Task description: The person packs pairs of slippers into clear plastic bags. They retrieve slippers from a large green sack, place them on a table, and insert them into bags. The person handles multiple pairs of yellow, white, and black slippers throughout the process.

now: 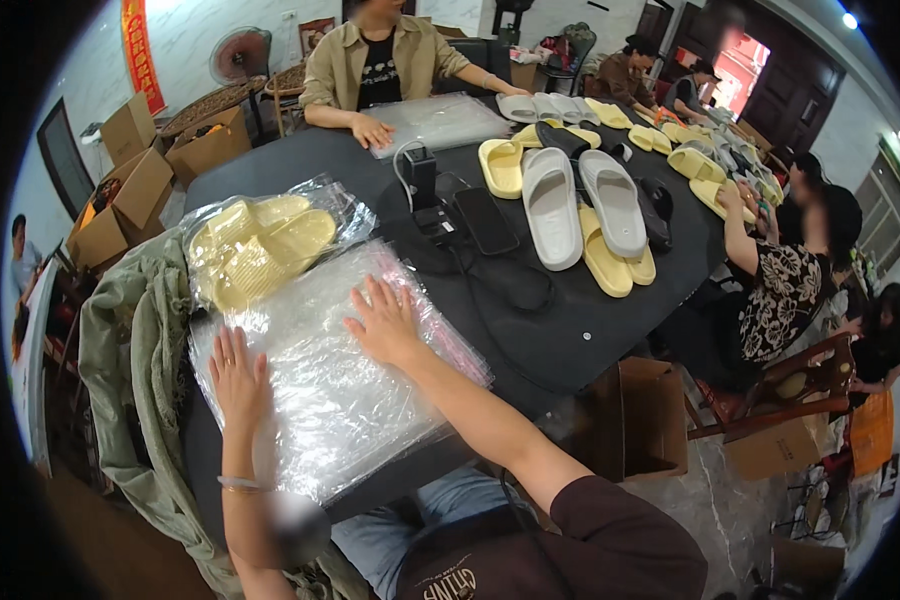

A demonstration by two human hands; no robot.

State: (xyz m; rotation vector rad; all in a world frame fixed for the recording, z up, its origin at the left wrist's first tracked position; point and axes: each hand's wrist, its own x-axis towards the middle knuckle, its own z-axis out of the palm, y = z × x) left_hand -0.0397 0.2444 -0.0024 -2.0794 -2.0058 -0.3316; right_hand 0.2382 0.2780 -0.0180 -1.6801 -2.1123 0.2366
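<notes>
A stack of clear plastic bags lies before me on the dark table. My left hand rests flat along the stack's left edge, fingers stretched out. Farther up, my right hand presses on the upper part of the stack with its fingers spread. Neither hand holds anything. Just beyond the stack, yellow slippers sit inside a clear bag. To the right stand white slippers on top of yellow ones, with black slippers partly hidden behind them.
A phone and a black device with a cable lie mid-table. Across from me a person touches another bag stack. More people work along the right side. Green cloth hangs at the left; an open carton stands at the right.
</notes>
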